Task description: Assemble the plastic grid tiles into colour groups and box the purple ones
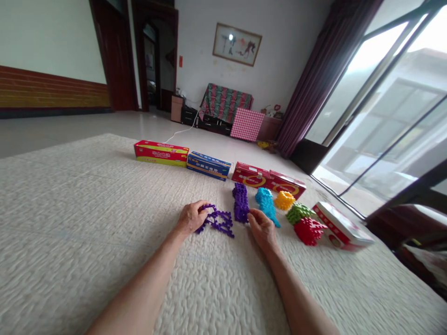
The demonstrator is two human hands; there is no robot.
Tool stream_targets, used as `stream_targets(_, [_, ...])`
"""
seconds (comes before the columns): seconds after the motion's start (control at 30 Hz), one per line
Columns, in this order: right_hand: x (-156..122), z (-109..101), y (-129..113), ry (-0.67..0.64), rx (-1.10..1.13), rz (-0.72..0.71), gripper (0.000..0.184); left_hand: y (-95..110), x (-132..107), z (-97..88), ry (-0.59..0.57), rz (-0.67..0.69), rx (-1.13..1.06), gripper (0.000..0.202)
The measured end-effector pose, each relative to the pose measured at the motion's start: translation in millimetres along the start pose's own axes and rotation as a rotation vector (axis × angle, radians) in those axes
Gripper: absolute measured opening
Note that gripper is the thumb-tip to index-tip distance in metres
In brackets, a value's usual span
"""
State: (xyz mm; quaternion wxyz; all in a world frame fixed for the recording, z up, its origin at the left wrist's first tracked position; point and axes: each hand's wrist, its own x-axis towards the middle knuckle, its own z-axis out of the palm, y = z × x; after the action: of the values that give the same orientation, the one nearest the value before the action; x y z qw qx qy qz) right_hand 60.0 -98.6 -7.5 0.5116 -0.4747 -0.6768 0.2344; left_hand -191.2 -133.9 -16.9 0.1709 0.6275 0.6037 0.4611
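Loose purple knobbly plastic pieces (221, 222) lie in a flat cluster on the quilted cover. My left hand (193, 217) is at their left side, with its fingers curled and closed on one of them. A block of stacked purple pieces (240, 203) lies just to the right. My right hand (262, 227) grips the near right corner of that block with thumb and fingertips; part of the grip is hidden. Beyond it are a light blue stack (266, 204), a yellow one (285, 200), a green one (300, 212) and a red one (308, 231).
The quilted cover (87, 223) spreads under everything. Along its far side stand a red and yellow-green box (161, 153), a blue box (208, 165) and two dark red boxes (251, 175). A white and red box (342, 227) lies at the right, near a dark brown chair-like object (408, 228).
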Motion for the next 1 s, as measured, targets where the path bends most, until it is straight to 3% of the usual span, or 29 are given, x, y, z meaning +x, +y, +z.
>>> stream_targets(0.2, [-0.9, 0.3, 4.6, 0.014, -0.152, -0.023, 0.033, 0.0, 0.7, -1.7, 0.041, -0.03, -0.017, 0.03])
stream_targets(0.37, [0.8, 0.3, 6.6, 0.147, -0.297, -0.152, 0.029, 1.3, 1.7, -4.2, 0.128, -0.127, -0.073, 0.032])
stream_targets(0.47, [-0.8, 1.1, -1.8, 0.16, -0.296, -0.217, 0.023, 0.9, 2.8, -4.4, 0.185, -0.163, -0.106, 0.032])
stream_targets(0.6, [-11.5, 8.7, -22.6, -0.002, -0.238, -0.332, 0.017, -2.5, 5.6, -3.3, 0.256, -0.201, -0.164, 0.034])
stream_targets(0.8, [-30.8, 26.9, -42.7, -0.431, -0.25, -0.542, 0.022, -12.6, 10.3, 0.2, 0.298, -0.194, -0.207, 0.032])
stream_targets(0.87, [-32.1, 32.4, -44.2, -0.471, -0.306, -0.577, 0.021, -16.1, 11.9, 1.1, 0.317, -0.203, -0.231, 0.031])
stream_targets(1.0, [-30.0, 42.5, -52.4, -0.403, -0.382, -0.596, 0.024, -19.9, 14.7, 1.1, 0.353, -0.234, -0.284, 0.031])
